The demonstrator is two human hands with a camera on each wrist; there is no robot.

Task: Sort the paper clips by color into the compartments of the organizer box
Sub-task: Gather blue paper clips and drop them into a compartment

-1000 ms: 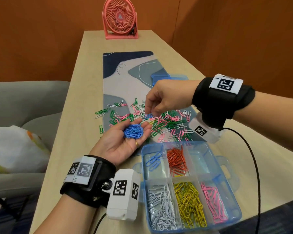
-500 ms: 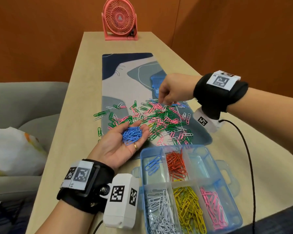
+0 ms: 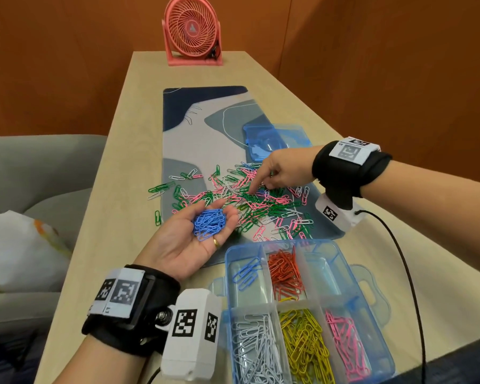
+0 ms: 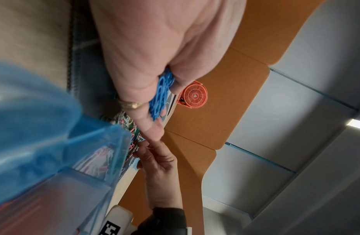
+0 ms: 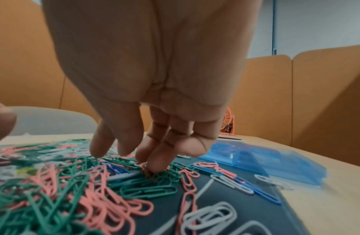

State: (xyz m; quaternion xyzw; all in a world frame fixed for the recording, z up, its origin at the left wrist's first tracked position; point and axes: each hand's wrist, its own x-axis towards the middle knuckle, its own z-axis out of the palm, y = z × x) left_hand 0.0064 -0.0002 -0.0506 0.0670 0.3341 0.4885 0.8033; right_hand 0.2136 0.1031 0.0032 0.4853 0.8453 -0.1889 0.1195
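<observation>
My left hand (image 3: 189,245) lies palm up over the mat's near edge, carrying a heap of blue clips (image 3: 209,224) on its relaxed fingers; the left wrist view shows the blue clips (image 4: 162,95) lying along them. My right hand (image 3: 280,171) hovers over the mixed pile of green, pink and white clips (image 3: 263,207), index finger pointing down into it. In the right wrist view its fingertips (image 5: 154,166) touch green clips, with nothing visibly held. The blue organizer box (image 3: 326,273) at front right holds blue, orange, white, yellow and pink clips in separate compartments.
The box's clear blue lid (image 3: 272,139) lies on the patterned mat (image 3: 205,126) beyond the pile. A pink fan (image 3: 191,31) stands at the table's far end. A grey sofa (image 3: 39,167) with a white bag (image 3: 17,250) is at left. A black cable (image 3: 408,273) trails from my right wrist.
My right hand left the palm, reached to the pile's far side, and now points its index finger into the middle of the pile. The left hand has stayed in place with its blue clips.
</observation>
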